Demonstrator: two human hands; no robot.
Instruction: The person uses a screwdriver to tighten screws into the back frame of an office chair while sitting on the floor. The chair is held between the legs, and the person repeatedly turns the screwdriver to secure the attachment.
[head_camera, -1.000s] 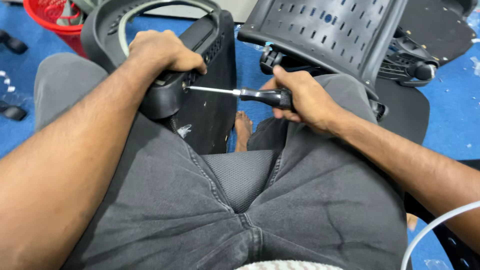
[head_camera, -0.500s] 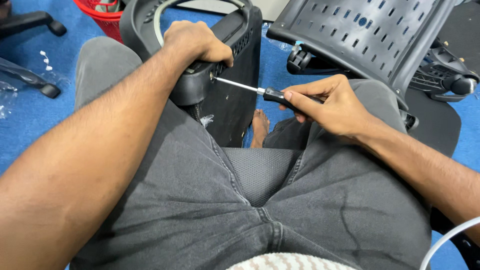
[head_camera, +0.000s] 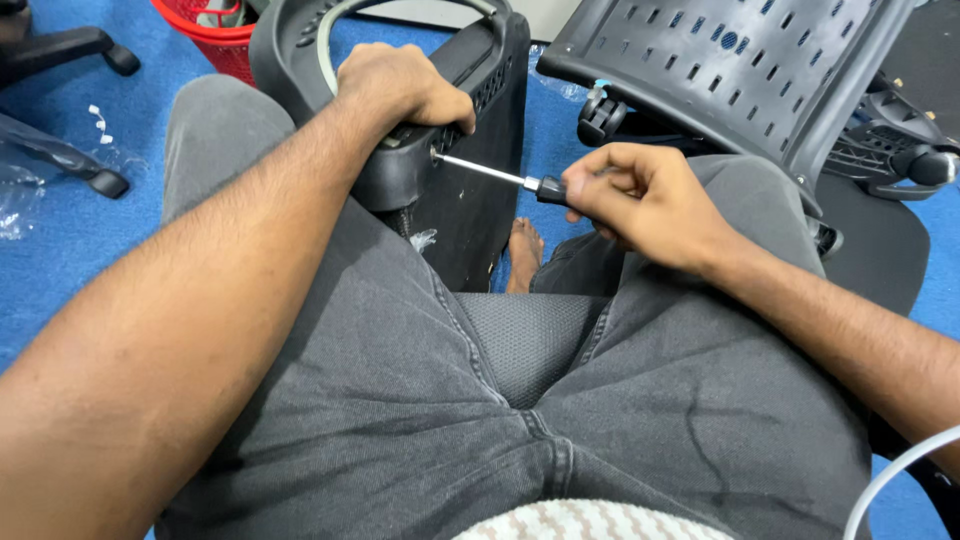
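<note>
The person's lap in grey jeans (head_camera: 400, 400) fills the lower and middle frame, and it sits much as it did in the two earlier pictures; only the view has drifted a little, so the blue floor (head_camera: 60, 230) now shows more at the left edge.

At upper centre stands the black chair part (head_camera: 490, 190), upright between the knees, with a curved armrest piece at its top. It has kept its place against the left thigh.

At upper right leans the perforated seat back (head_camera: 740, 70), tilted, with a castor (head_camera: 600, 115) under its left end and more black chair hardware at the far right. A chair base leg (head_camera: 70, 165) lies at the left edge, and a red basket (head_camera: 215, 40) peeks in at the top.

The left hand (head_camera: 400, 85) is closed over the top of the armrest piece, clamping it down, just as it was a second ago.

The right hand (head_camera: 640, 200), at centre right, is closed around the handle of the screwdriver (head_camera: 510, 178). This is where the change lies: a second ago the whole fist wrapped the handle, whereas now the fingers are pinched around its end with the wrist turned, which reads as a fresh purchase in the middle of turning.

The shaft runs up and left, and its tip is still seated in a hole on the side of the armrest piece, just under the left hand. So the screw is being worked, and I judge it is not yet finished.
</note>
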